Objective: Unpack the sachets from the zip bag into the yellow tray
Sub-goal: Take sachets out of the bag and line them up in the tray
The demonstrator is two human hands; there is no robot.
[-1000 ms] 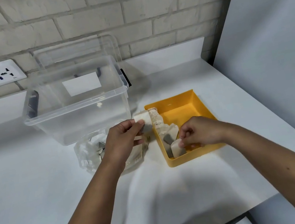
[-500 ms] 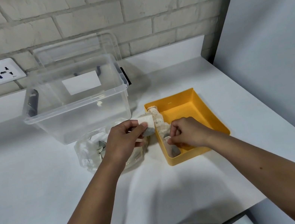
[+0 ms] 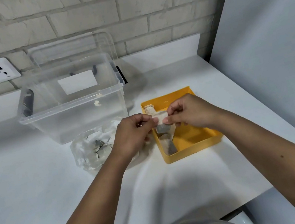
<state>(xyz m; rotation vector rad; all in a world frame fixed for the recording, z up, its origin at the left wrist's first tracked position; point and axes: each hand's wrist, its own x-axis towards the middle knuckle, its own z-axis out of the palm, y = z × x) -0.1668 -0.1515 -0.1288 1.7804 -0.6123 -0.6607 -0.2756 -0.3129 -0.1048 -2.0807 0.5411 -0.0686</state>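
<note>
Sachet (image 3: 161, 121) sits at frame centre, pinched at its top edge between your left hand (image 3: 133, 134) and right hand (image 3: 190, 113), fingers of both curled on it. It hangs just over left rim of yellow tray (image 3: 193, 153). Other sachets (image 3: 169, 144) lie along tray's left wall. Zip bag (image 3: 92, 151), left of tray and below clear storage box (image 3: 74, 105), holds more. Step in hand, likely: passing sachet across, task midway. Next move calls for you to loosen left pinch, lower sachet beside others, then reach left hand back into bag.
</note>
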